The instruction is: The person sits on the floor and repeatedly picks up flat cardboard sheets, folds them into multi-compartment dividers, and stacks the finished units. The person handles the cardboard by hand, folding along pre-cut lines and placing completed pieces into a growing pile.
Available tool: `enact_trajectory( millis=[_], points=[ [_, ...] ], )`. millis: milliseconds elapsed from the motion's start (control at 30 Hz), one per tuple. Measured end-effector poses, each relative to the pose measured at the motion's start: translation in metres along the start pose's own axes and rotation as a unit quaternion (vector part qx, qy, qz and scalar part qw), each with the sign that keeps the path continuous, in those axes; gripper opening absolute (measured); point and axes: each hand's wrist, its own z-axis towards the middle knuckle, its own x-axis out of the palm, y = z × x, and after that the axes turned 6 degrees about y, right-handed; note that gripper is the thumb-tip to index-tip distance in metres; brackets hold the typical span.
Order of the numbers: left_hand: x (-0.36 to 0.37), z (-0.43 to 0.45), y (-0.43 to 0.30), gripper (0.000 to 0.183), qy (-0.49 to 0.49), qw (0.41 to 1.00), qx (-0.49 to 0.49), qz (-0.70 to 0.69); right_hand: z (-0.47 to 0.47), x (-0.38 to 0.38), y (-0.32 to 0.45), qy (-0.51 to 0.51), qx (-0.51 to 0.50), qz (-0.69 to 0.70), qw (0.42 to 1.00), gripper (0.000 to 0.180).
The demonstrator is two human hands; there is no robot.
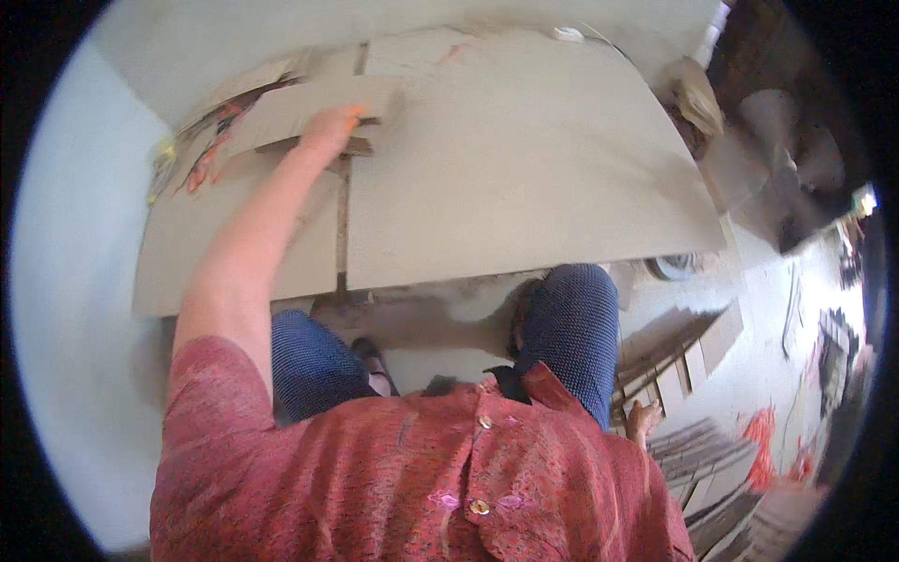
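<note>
My left hand (329,133) is stretched forward over the left part of a low table, above a flat cardboard piece (281,112). Something small and orange (357,112) shows at its fingertips; blur hides what it is and whether the fingers grip the cardboard. Dark-edged cardboard strips (358,146) lie just under the wrist. Low on my right side, my right hand (642,419) is beside stacked cardboard pieces (671,386), fingers apart, with nothing visible in it. A large pale board (520,161) covers most of the tabletop before my knees.
Red cords (204,172) lie at the table's left, by a wall (77,246). A white tape roll (567,34) sits at the far edge. A fan (786,161) stands beyond the right corner. More cardboard stacks (709,456) and red strands (762,446) are on the floor at right.
</note>
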Motion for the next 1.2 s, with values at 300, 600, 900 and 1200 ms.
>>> enact_trajectory(
  millis=[300, 600, 900, 1200],
  points=[
    [-0.017, -0.012, 0.002, 0.025, -0.249, 0.959, 0.071, -0.117, -0.010, 0.007, -0.008, -0.246, -0.128, 0.178, 0.944, 0.055],
    [-0.005, -0.201, -0.135, 0.034, -0.223, 0.888, 0.364, -0.171, -0.241, -0.218, 0.273, 0.352, -0.473, 0.577, 0.565, 0.027],
    [0.049, -0.246, 0.012, 0.059, -0.151, 0.988, 0.000, 0.003, -0.282, -0.171, 0.304, 0.331, -0.498, 0.521, 0.609, 0.017],
    [0.055, -0.239, 0.106, 0.030, 0.018, 0.980, -0.193, 0.042, -0.278, -0.160, 0.290, 0.248, -0.621, 0.399, 0.627, 0.018]
  ],
)
